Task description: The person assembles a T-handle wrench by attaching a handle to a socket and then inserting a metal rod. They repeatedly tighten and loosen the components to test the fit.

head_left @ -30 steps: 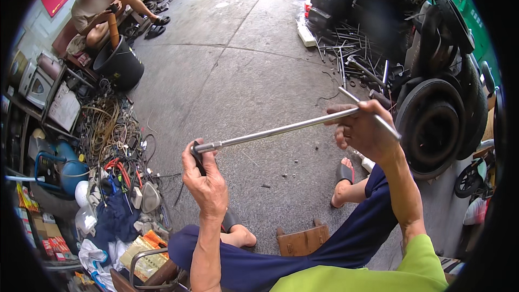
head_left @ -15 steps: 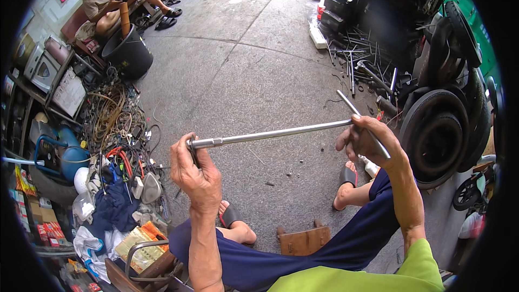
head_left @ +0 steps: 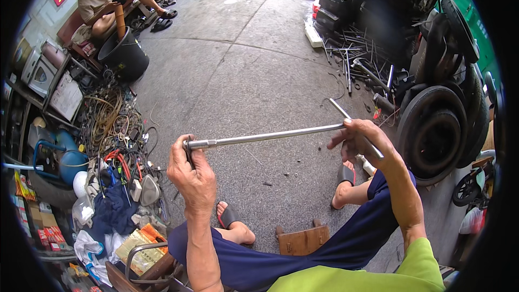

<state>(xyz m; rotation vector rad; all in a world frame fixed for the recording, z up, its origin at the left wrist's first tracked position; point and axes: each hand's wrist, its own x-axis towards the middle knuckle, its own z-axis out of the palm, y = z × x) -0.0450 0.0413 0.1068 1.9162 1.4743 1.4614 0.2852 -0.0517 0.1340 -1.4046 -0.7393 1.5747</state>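
Note:
A long chrome T-handle socket wrench (head_left: 275,134) spans the space in front of me, nearly level, its socket end to the left. My left hand (head_left: 194,179) is closed at that end, pinching a small dark metal piece (head_left: 188,152) against the socket; its exact shape is mostly covered by my fingers. At the other end, the thumb and forefinger of my right hand (head_left: 370,138) grip the wrench where shaft and crossbar meet. The crossbar slants past that hand, and the remaining fingers are loosely curled.
A low wooden stool (head_left: 304,240) stands between my feet. Cables (head_left: 111,113) and clutter line the left, beside a black bucket (head_left: 124,57). Another person (head_left: 100,5) sits at the far left. Loose metal tools (head_left: 351,57) and tyres (head_left: 432,132) lie to the right.
Both hands and the wrench have shifted slightly left in view, as has the background. The grip on each end is unchanged.

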